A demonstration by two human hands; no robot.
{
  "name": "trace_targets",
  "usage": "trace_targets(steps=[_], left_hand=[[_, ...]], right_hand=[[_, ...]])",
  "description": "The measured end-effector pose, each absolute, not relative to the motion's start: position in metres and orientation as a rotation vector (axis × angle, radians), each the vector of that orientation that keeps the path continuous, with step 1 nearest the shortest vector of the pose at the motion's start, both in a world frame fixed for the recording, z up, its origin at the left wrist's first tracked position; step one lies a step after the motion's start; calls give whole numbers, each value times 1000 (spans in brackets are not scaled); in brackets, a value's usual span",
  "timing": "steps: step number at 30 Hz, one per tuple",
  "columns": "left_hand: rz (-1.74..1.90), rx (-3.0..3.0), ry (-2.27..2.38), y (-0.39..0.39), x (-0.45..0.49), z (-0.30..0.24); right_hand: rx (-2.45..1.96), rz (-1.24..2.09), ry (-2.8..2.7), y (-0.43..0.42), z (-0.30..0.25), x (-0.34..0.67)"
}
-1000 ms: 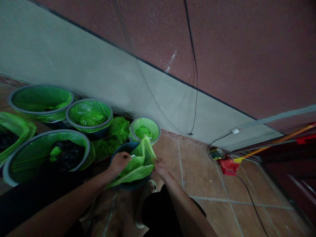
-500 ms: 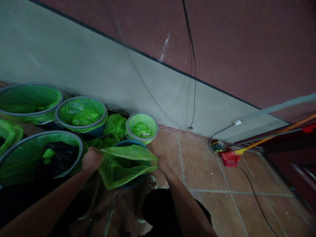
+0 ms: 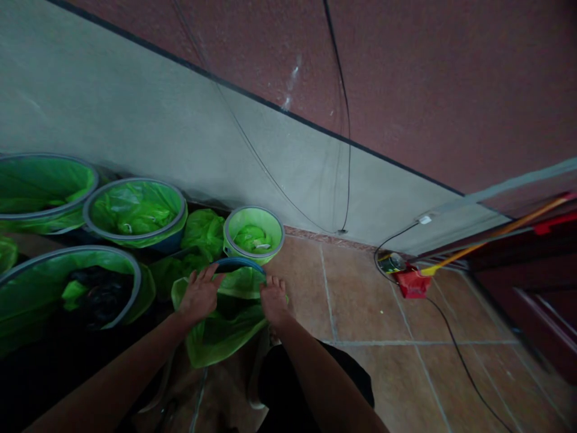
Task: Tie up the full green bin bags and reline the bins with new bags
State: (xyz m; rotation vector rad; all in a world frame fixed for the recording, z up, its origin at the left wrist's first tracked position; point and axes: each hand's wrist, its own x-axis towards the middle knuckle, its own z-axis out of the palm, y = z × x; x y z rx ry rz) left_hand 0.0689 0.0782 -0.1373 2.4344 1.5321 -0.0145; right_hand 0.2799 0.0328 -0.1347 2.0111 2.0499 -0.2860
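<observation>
A thin green trash bag (image 3: 216, 343) hangs loosely in the mouth of a blue bin, and its near edge sags toward my feet. The bin's blue rim (image 3: 238, 262) shows only along the far side; the bag and my hands cover the rest. My left hand (image 3: 201, 293) is closed on the bag at the left of the mouth, with its fingers by the rim. On the right side my right hand (image 3: 273, 299) grips the bag's edge, its fingers bent over the rim. Dark space shows inside the bag between both hands.
Behind stands a small lined bin (image 3: 274, 248) with a green bundle inside. To the left are several larger bins, including a lined bin (image 3: 137, 270) holding black bags. At the right lie a red dustpan (image 3: 412, 284), a yellow broom (image 3: 433, 270) and a black cable (image 3: 460, 337).
My hands have come closer together and up to the bin's far rim. The bag, stretched wide between them before, now droops open over the bin. The view has shifted slightly right.
</observation>
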Motion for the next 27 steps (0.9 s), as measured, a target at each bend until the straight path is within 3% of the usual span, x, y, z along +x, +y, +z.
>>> trace_targets(steps=[4,9,11,19,27], left_hand=[[-32,2400,1491,84,66,-148],[-44,2352,1513,91,65,-148],[-50,2346,1501,96,67,-145],[-94,2010,1699,123,82,-133],[78,1995,1656,139,82,-136]], right_hand=[[2257,-489,1965,47,-137,288],[2675,-1262,1802,61,-149,307],[2726,-1384,1777,64,-155,315],[2771,-929,1896,71,-157,315],[2718,-1119,2004,92,-154,311]])
